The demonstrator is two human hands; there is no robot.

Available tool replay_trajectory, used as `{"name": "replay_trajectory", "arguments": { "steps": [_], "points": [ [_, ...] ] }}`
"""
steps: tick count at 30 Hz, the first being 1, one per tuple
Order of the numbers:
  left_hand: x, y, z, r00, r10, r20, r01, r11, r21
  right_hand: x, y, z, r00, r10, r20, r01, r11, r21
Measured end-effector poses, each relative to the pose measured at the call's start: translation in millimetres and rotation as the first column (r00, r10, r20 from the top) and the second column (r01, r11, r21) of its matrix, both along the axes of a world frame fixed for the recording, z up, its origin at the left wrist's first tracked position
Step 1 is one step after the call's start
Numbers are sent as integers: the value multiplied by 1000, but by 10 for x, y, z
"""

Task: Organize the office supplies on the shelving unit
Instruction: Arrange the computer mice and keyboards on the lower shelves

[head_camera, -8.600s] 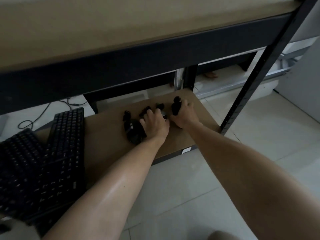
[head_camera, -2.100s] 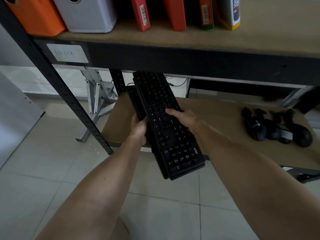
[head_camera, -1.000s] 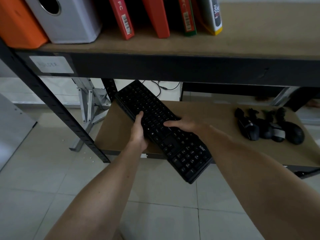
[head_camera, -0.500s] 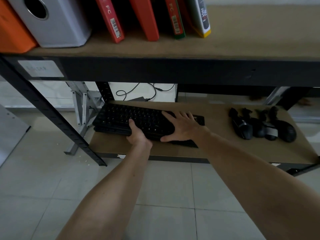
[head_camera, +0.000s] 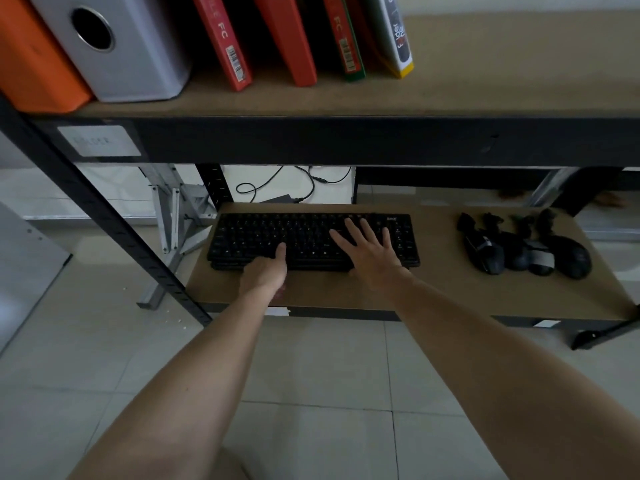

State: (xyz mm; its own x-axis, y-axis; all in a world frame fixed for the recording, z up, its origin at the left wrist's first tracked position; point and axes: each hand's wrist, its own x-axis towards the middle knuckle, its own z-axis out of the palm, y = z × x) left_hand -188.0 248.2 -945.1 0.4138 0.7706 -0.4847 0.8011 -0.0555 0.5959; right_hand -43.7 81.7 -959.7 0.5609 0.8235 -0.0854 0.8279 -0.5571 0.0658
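Nearest is the tiled floor [head_camera: 311, 358], with both bare arms reaching over it to the lower shelf [head_camera: 450, 292] of the shelving unit. A stack of black keyboards [head_camera: 277, 237] lies flat near the shelf's left edge, long side along the front edge. The left hand [head_camera: 265, 271] sits at the stack's front edge, thumb up on the keys; its fingers are tucked out of sight, so whether it grips cannot be told. The right hand [head_camera: 370, 254] lies flat on the right part of the top keyboard, fingers spread wide and straight, holding nothing. Toward the shelf's right edge, well apart from the keyboards, a row of black computer mice [head_camera: 526, 254] sits side by side with bundled cords.

Behind the shelf a black cable [head_camera: 277, 181] curls on the floor.

The upper shelf [head_camera: 485, 81] holds an orange binder [head_camera: 31, 67], a grey binder [head_camera: 128, 53] and red folders [head_camera: 225, 39]. A white label [head_camera: 98, 141] is stuck on its front beam.
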Motion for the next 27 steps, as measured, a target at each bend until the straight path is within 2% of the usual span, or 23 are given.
{"name": "replay_trajectory", "arguments": {
  "steps": [1, 2, 4, 5, 6, 10, 17, 27],
  "points": [
    [-53, 15, -40, 996, -91, 7, 88, 976, 200, -24, -22, -23, 1000, -18, 7, 18, 1000, 15],
    [-99, 26, -88, 980, -197, 21, 173, 902, 396, -36, -38, -49, 999, -38, 8, 38, 999, 33],
    [-193, 33, -258, 922, -387, -11, 275, 633, 724, -71, -94, -98, 997, -77, 14, 76, 995, 69],
    [-222, 33, -343, 904, -426, -48, 290, 526, 800, -84, -120, -117, 996, -89, 21, 87, 993, 78],
    [-239, 37, -418, 891, -447, -73, 306, 477, 824, -91, -141, -135, 995, -95, 28, 92, 992, 83],
    [-247, 145, -523, 822, -530, -208, 455, 392, 800, -86, -154, -151, 995, -92, 22, 90, 992, 90],
    [-199, 291, -505, 783, -511, -356, 549, 296, 782, -17, -152, -208, 993, -115, 35, 111, 990, 84],
    [88, 377, -462, 756, -516, -402, 607, 324, 726, 217, -74, -234, 987, -153, 47, 150, 986, 75]
  ]
}}
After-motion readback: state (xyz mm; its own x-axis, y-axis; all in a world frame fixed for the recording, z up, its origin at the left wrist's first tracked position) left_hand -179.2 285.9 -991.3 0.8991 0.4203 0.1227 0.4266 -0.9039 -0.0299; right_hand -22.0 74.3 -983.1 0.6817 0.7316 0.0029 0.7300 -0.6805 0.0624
